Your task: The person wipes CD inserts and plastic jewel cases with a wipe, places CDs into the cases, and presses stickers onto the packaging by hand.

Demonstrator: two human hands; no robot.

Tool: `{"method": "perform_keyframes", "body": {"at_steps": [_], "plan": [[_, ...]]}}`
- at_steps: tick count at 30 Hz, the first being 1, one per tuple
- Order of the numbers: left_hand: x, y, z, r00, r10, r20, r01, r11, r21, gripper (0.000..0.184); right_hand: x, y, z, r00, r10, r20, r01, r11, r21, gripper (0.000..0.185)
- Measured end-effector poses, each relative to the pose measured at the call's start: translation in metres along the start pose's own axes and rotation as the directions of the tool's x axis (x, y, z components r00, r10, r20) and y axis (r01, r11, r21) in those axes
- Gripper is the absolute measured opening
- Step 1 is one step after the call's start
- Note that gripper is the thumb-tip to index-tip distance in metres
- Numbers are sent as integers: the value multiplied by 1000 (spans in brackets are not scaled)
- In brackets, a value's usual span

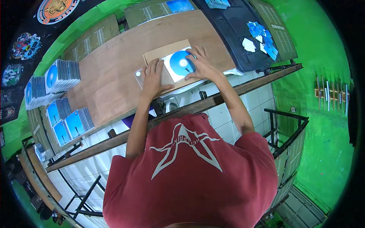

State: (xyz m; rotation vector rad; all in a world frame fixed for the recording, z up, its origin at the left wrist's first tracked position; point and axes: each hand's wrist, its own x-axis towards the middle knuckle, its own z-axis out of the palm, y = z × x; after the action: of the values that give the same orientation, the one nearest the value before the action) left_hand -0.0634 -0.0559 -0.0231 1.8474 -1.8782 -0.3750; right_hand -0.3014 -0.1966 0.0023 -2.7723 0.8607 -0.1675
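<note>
A blue disc (176,57) with a white centre lies over a white square panel (166,60) on the table. My right hand (203,66) curls around the disc's right side, fingertips at its upper edge and thumb near the lower edge. Fingers stretched, my left hand (153,79) rests flat just left of the panel. Beneath and beside it is a clear plastic piece (138,76) with a pale round spot, mostly covered by the hand. Behind both hands sits a brown cardboard piece (167,48) with a raised edge.
Stacks of disc cases with blue fronts (62,76) stand on the table's left, with more blue cases (76,123) in front. At right, a black plastic lid (232,32) bears blue and white paper pieces (262,38). A wooden rail (182,112) runs along the near side.
</note>
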Motion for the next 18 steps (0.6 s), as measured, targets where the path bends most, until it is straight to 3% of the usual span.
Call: {"method": "perform_keyframes", "body": {"at_steps": [3, 8, 11, 18], "plan": [[0, -3, 2, 1000, 26, -12, -26, 1000, 9, 117, 3, 1, -1, 997, -25, -66, 31, 996, 86, 108], [1, 0, -1, 1000, 15, 10, -15, 1000, 22, 118, 22, 7, 0, 993, -96, 71, 85, 986, 144, 122], [1, -2, -2, 1000, 15, 13, -15, 1000, 17, 118, 25, 3, -4, 986, -80, 146, 61, 990, 131, 120], [2, -3, -6, 999, 3, 37, -3, 1000, 8, 123, 15, 5, 11, 993, -117, 22, 115, 992, 53, 114]]}}
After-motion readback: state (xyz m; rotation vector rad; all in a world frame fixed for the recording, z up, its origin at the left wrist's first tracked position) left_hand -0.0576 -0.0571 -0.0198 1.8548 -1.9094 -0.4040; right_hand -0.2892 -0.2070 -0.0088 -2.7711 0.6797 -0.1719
